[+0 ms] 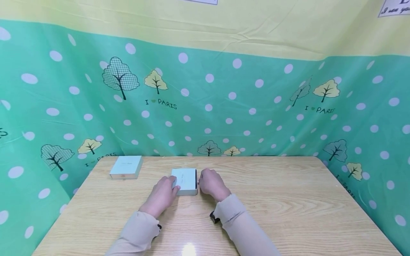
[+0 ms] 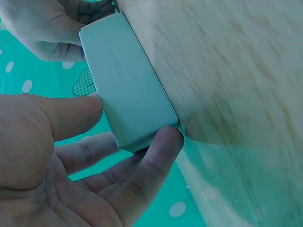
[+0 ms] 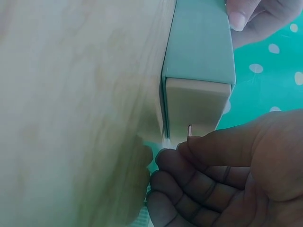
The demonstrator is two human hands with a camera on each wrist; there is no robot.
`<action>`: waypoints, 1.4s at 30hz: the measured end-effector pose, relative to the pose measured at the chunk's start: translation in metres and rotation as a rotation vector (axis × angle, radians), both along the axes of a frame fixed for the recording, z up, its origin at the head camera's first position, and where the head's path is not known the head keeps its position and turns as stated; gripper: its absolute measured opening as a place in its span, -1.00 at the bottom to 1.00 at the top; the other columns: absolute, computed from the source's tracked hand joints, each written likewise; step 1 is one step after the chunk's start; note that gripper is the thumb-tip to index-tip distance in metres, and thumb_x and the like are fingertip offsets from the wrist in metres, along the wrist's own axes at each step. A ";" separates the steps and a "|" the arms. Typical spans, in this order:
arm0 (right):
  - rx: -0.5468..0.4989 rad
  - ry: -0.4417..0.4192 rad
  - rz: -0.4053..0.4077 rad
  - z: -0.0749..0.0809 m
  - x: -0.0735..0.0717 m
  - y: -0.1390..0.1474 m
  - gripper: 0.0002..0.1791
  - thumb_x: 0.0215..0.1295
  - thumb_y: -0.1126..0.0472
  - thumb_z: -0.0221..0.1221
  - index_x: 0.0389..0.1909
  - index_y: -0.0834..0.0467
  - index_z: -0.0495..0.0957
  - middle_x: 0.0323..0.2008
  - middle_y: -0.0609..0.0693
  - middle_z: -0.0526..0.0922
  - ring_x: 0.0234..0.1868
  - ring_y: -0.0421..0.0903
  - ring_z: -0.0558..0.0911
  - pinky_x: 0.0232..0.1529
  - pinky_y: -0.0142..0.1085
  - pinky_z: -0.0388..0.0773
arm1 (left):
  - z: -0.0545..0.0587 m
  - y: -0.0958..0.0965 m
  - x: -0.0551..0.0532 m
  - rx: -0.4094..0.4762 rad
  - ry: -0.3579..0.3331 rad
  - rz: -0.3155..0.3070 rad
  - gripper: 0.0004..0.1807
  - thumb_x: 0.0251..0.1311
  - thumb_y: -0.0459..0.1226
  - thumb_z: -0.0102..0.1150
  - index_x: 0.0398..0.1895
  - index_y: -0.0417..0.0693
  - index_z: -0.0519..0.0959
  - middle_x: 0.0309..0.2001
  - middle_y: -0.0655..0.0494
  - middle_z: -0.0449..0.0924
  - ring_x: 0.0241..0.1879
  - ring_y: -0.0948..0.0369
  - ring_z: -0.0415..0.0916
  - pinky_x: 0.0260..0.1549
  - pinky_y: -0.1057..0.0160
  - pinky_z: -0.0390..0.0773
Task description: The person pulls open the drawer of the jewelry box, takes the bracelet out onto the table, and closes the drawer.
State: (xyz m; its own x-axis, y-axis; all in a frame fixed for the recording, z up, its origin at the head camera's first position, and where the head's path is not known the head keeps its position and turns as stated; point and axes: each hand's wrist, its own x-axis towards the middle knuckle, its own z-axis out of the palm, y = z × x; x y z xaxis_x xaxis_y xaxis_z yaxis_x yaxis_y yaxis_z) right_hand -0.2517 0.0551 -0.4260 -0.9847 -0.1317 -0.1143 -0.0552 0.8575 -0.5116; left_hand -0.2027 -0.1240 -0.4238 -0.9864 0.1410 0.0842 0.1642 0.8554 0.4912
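Note:
A pale blue drawer-style gift box with small dark lettering lies flat on the table. My left hand grips its left end, thumb on the near side and fingers around the end and top. At the opposite end, my right hand pinches a small ribbon pull tab between thumb and index finger. This tab comes out of the cream drawer front. A narrow dark gap shows along the box's right edge in the head view, where the drawer stands slightly out of its sleeve.
A second pale blue box of similar look, shut, sits at the table's back left corner. The wood-grain table ends at a green and yellow printed curtain behind and at both sides.

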 end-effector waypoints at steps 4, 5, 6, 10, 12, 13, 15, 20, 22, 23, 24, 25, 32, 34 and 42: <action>-0.033 -0.023 -0.010 0.001 0.001 0.001 -0.81 0.40 0.21 0.03 -0.39 0.16 0.55 -0.49 0.01 0.50 -0.51 -0.06 0.48 -0.56 -0.24 0.43 | 0.000 0.000 0.000 0.003 -0.009 0.003 -0.54 0.30 -0.28 0.13 0.17 -0.41 0.42 -0.05 -0.28 0.50 -0.06 -0.08 0.52 -0.06 -0.04 0.55; -0.037 -0.027 -0.011 0.001 0.000 0.001 -0.81 0.40 0.21 0.03 -0.39 0.16 0.55 -0.49 0.01 0.50 -0.51 -0.06 0.48 -0.55 -0.24 0.44 | -0.001 0.000 0.000 0.003 -0.012 0.004 -0.54 0.30 -0.28 0.13 0.17 -0.41 0.42 -0.04 -0.28 0.50 -0.05 -0.09 0.51 -0.05 -0.04 0.55; -0.037 -0.028 -0.012 0.001 0.001 0.001 -0.81 0.40 0.22 0.03 -0.38 0.16 0.55 -0.49 0.00 0.50 -0.51 -0.06 0.48 -0.55 -0.24 0.44 | -0.001 0.000 0.000 0.003 -0.015 0.005 -0.54 0.31 -0.28 0.13 0.18 -0.41 0.42 -0.03 -0.28 0.49 -0.04 -0.10 0.51 -0.04 -0.05 0.54; -0.022 -0.027 -0.014 0.001 0.001 0.001 -0.81 0.40 0.22 0.03 -0.38 0.16 0.56 -0.48 0.01 0.50 -0.51 -0.06 0.48 -0.56 -0.24 0.44 | -0.002 0.000 0.000 0.009 -0.023 0.006 -0.54 0.31 -0.28 0.12 0.18 -0.41 0.41 -0.01 -0.29 0.49 -0.01 -0.12 0.49 -0.02 -0.06 0.52; -0.014 -0.024 -0.012 0.001 0.001 0.002 -0.81 0.40 0.22 0.02 -0.37 0.16 0.56 -0.47 0.01 0.51 -0.52 -0.06 0.47 -0.57 -0.24 0.43 | -0.002 0.000 0.000 0.015 -0.026 0.007 -0.54 0.31 -0.28 0.12 0.18 -0.41 0.41 -0.01 -0.29 0.48 0.01 -0.12 0.48 -0.01 -0.06 0.52; -0.013 -0.023 -0.011 0.000 0.001 0.002 -0.81 0.39 0.23 0.02 -0.37 0.16 0.56 -0.47 0.01 0.51 -0.53 -0.06 0.47 -0.58 -0.24 0.43 | -0.003 0.000 0.000 0.016 -0.026 0.008 -0.54 0.31 -0.28 0.12 0.18 -0.41 0.41 -0.01 -0.29 0.48 0.01 -0.12 0.48 0.00 -0.06 0.52; -0.011 -0.017 -0.009 0.000 0.001 0.002 -0.82 0.39 0.24 0.02 -0.36 0.17 0.57 -0.46 0.01 0.51 -0.53 -0.06 0.47 -0.58 -0.24 0.43 | -0.003 0.000 -0.001 0.017 -0.027 0.009 -0.54 0.31 -0.28 0.12 0.19 -0.41 0.41 0.00 -0.29 0.48 0.02 -0.12 0.48 0.00 -0.06 0.51; -0.013 -0.013 -0.007 0.000 0.001 0.002 -0.81 0.38 0.26 0.02 -0.36 0.18 0.57 -0.46 0.02 0.52 -0.54 -0.05 0.47 -0.59 -0.23 0.43 | -0.003 0.000 0.000 0.016 -0.028 0.009 -0.54 0.31 -0.28 0.12 0.19 -0.41 0.41 -0.02 -0.28 0.49 0.00 -0.10 0.49 -0.01 -0.05 0.52; -0.011 -0.014 -0.010 0.000 0.001 0.002 -0.81 0.38 0.25 0.01 -0.36 0.18 0.57 -0.46 0.02 0.52 -0.54 -0.05 0.47 -0.59 -0.23 0.43 | -0.002 0.000 0.000 0.017 -0.025 0.009 -0.54 0.31 -0.28 0.12 0.19 -0.40 0.41 -0.02 -0.28 0.49 0.00 -0.10 0.49 -0.01 -0.05 0.52; -0.013 -0.015 -0.011 0.000 0.001 0.002 -0.81 0.38 0.25 0.01 -0.35 0.18 0.57 -0.46 0.02 0.52 -0.54 -0.05 0.47 -0.59 -0.23 0.43 | -0.002 0.000 0.000 0.017 -0.023 0.009 -0.54 0.31 -0.28 0.12 0.19 -0.40 0.41 -0.02 -0.28 0.49 -0.01 -0.10 0.49 -0.01 -0.05 0.53; -0.013 -0.017 -0.012 0.001 0.001 0.002 -0.81 0.38 0.25 0.01 -0.35 0.18 0.57 -0.46 0.02 0.52 -0.53 -0.05 0.47 -0.58 -0.23 0.43 | -0.002 0.000 0.000 0.018 -0.021 0.009 -0.54 0.31 -0.28 0.13 0.19 -0.40 0.41 -0.02 -0.28 0.49 -0.01 -0.09 0.50 -0.02 -0.05 0.53; -0.013 -0.021 -0.014 0.001 0.001 0.002 -0.81 0.38 0.25 0.01 -0.35 0.17 0.57 -0.46 0.02 0.52 -0.53 -0.06 0.47 -0.58 -0.23 0.43 | -0.002 0.000 0.000 0.017 -0.020 0.010 -0.54 0.30 -0.28 0.13 0.19 -0.40 0.42 -0.02 -0.28 0.49 -0.02 -0.09 0.50 -0.02 -0.05 0.53; -0.005 -0.024 -0.013 0.001 0.001 0.004 -0.79 0.39 0.25 0.01 -0.42 0.15 0.54 -0.52 0.02 0.49 -0.56 -0.06 0.46 -0.60 -0.24 0.41 | -0.002 0.000 0.000 0.014 -0.020 0.010 -0.53 0.30 -0.27 0.13 0.19 -0.39 0.42 -0.03 -0.27 0.49 -0.05 -0.07 0.51 -0.05 -0.04 0.54; 0.002 -0.019 -0.010 0.001 0.000 0.004 -0.79 0.39 0.24 0.01 -0.44 0.15 0.54 -0.53 0.02 0.49 -0.57 -0.06 0.45 -0.61 -0.24 0.40 | -0.003 0.000 0.000 0.014 -0.021 0.010 -0.53 0.30 -0.27 0.13 0.19 -0.39 0.41 -0.03 -0.27 0.49 -0.05 -0.07 0.51 -0.05 -0.03 0.54; 0.010 -0.016 -0.004 0.000 0.000 0.005 -0.79 0.39 0.21 0.03 -0.42 0.15 0.55 -0.52 0.02 0.49 -0.56 -0.06 0.45 -0.59 -0.24 0.40 | -0.003 0.000 -0.001 0.011 -0.020 0.007 -0.53 0.31 -0.27 0.13 0.19 -0.39 0.41 -0.04 -0.26 0.49 -0.04 -0.07 0.50 -0.04 -0.03 0.54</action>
